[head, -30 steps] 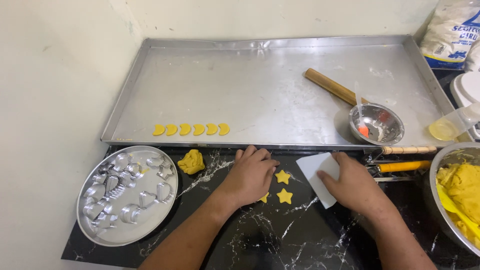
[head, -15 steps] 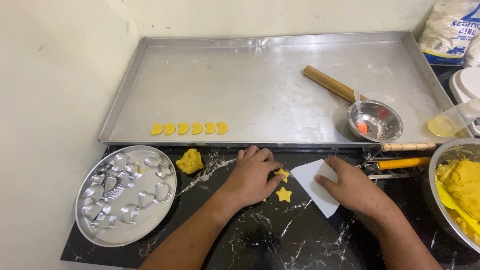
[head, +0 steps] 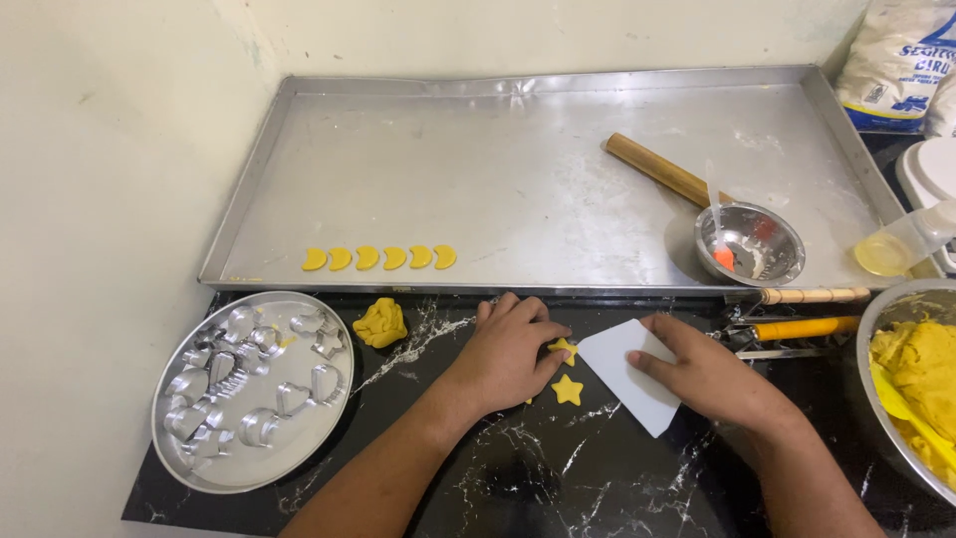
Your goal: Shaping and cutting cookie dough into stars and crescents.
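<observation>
Now your big aluminium baking tray (head: 518, 169) sits as before, thin dull metal with a dented rim, six yellow dough crescents (head: 378, 258) in a row at its near edge. Black marble-look counter (head: 558, 468), glossy with white veins. Round steel plate (head: 249, 468) of shiny cookie cutters at left, crumpled dough scrap (head: 380, 322) beside it. Change: your right hand (head: 712, 377) has slid the white plastic scraper (head: 622, 369) in toward the dough stars, gripping it flat; your left hand (head: 508, 354) has closed over one soft star (head: 564, 349), fingertips pinching it, so that star looks ready to lift. Second star (head: 568, 390) lies free just beside, flat, crisp-edged.
</observation>
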